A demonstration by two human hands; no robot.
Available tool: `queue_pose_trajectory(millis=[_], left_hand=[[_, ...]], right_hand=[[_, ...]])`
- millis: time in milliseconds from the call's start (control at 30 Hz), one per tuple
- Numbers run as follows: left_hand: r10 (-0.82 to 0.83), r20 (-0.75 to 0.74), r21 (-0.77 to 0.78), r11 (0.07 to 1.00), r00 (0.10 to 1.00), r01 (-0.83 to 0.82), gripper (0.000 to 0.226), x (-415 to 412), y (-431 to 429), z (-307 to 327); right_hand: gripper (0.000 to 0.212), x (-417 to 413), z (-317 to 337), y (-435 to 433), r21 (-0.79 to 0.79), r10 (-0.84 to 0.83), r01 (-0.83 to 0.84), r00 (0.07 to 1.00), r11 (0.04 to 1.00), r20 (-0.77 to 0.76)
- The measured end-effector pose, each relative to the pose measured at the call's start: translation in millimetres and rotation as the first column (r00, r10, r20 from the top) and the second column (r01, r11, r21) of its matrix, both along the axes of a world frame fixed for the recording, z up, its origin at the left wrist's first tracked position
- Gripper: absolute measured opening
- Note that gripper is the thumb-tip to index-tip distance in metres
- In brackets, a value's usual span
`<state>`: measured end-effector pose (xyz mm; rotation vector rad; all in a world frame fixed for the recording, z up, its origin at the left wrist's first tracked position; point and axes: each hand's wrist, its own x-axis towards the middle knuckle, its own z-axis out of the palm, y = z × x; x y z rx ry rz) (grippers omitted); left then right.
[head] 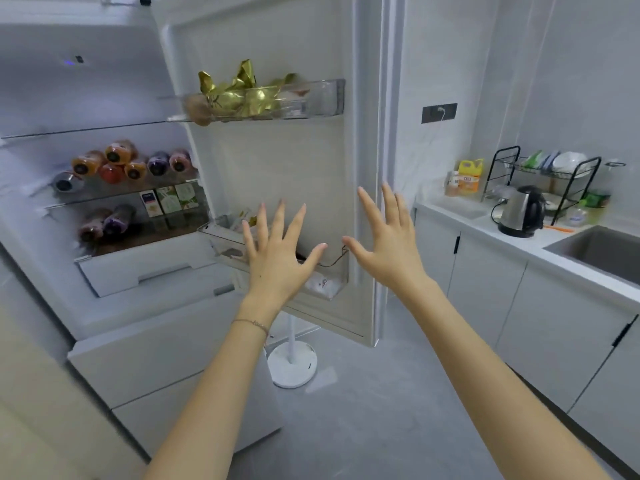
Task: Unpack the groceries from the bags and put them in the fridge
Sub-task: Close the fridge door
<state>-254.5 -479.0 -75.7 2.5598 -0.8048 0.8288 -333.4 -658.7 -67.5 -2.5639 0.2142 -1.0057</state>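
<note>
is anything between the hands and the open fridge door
Nothing visible does. The left hand and right hand are spread open and empty in front of the inner face of the fridge door. The left hand overlaps the lower door bin; contact cannot be told.

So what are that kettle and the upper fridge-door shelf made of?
The rounded electric kettle looks like brushed stainless steel with black plastic lid and handle: its body gives a dull grey sheen. The clear upper door shelf seems to be transparent hard plastic, since the crinkled gold foil packets show through it.
</note>
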Motion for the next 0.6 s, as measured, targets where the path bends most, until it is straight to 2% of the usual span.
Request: queue_pose_trajectory(millis=[300,467,600], left_hand=[[0.137,-0.013,-0.028,0.990,0.990,-0.137,0.077,-12.1,-26.2,6.6],[0.119,-0.061,-0.102,0.987,0.991,-0.125,0.072,-19.9,-20.8,14.1],[0.058,-0.121,-0.208,0.975,0.991,-0.082,0.069,-24.6,-15.5,19.2]], right_hand=[[0.089,26.1,-0.4,-43.1,0.191,0.157,-0.141,0.985,0.971,-0.073],[0.097,33.2,-1.8,-45.4,0.434,0.283,-0.315,0.949,0.844,0.139],[0.101,39.2,1.1,-55.4,0.546,0.252,-0.307,0.952,0.780,0.175]])
